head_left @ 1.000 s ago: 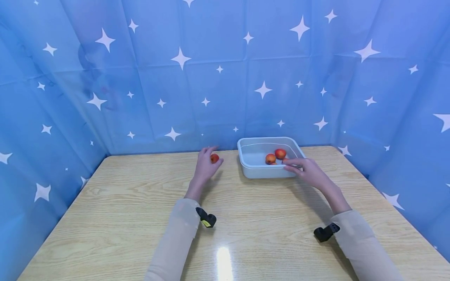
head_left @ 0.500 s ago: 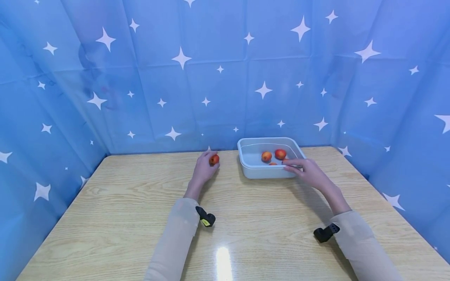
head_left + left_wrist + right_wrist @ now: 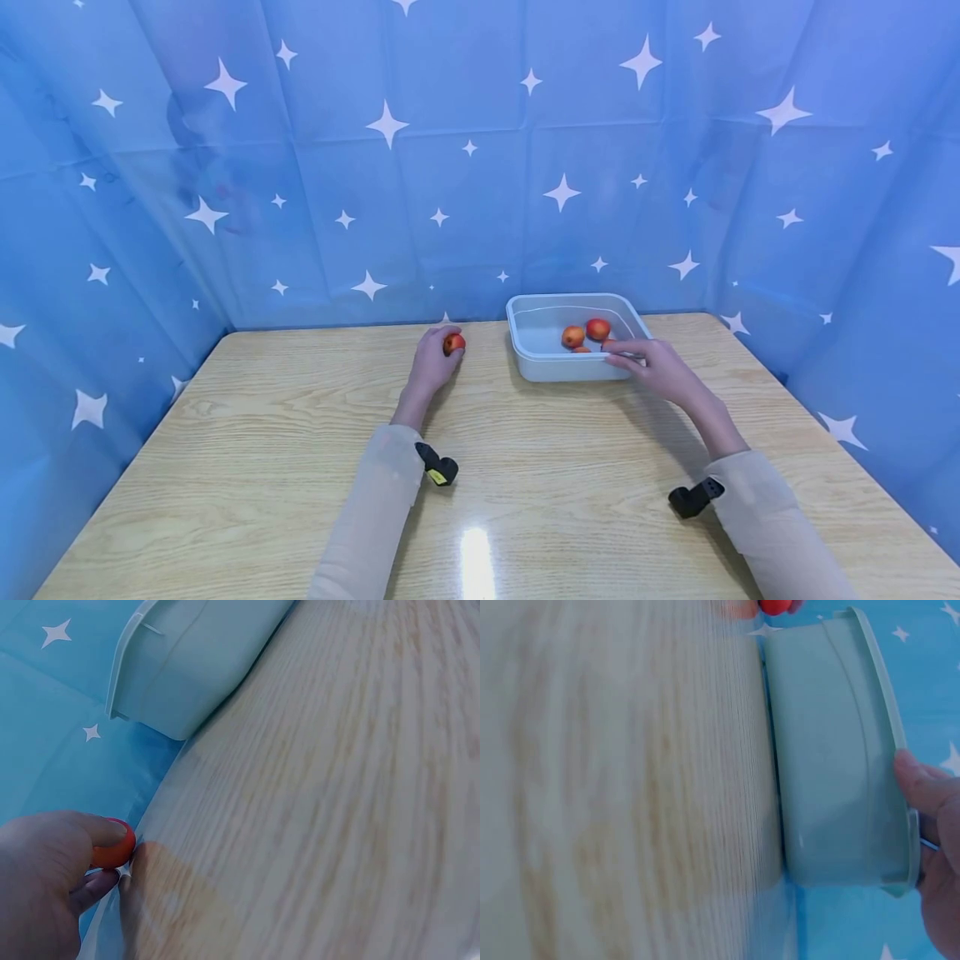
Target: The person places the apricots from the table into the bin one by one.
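My left hand (image 3: 432,362) holds a small round red-orange fruit (image 3: 453,343) between thumb and fingers, near the table's far edge. In the left wrist view, the thumb lies over that fruit (image 3: 115,844). To its right stands a pale blue-green plastic box (image 3: 577,369), with several similar red-orange fruits (image 3: 597,329) lying inside. My right hand (image 3: 660,367) pinches the box's near right rim, thumb outside and fingers inside. One fruit is partly hidden by these fingers, and another by the near wall. The right wrist view shows the thumb (image 3: 922,784) on the rim.
The wooden table (image 3: 300,467) ends at a blue star-printed curtain (image 3: 480,208) at the back and sides. A black wrist camera (image 3: 437,465) sits on the left sleeve, and another camera (image 3: 696,497) on the right sleeve.
My left fingers have closed round the fruit and moved slightly nearer and to the left with it. A fruit in the box rolled left, then partly back. The right hand stays put.
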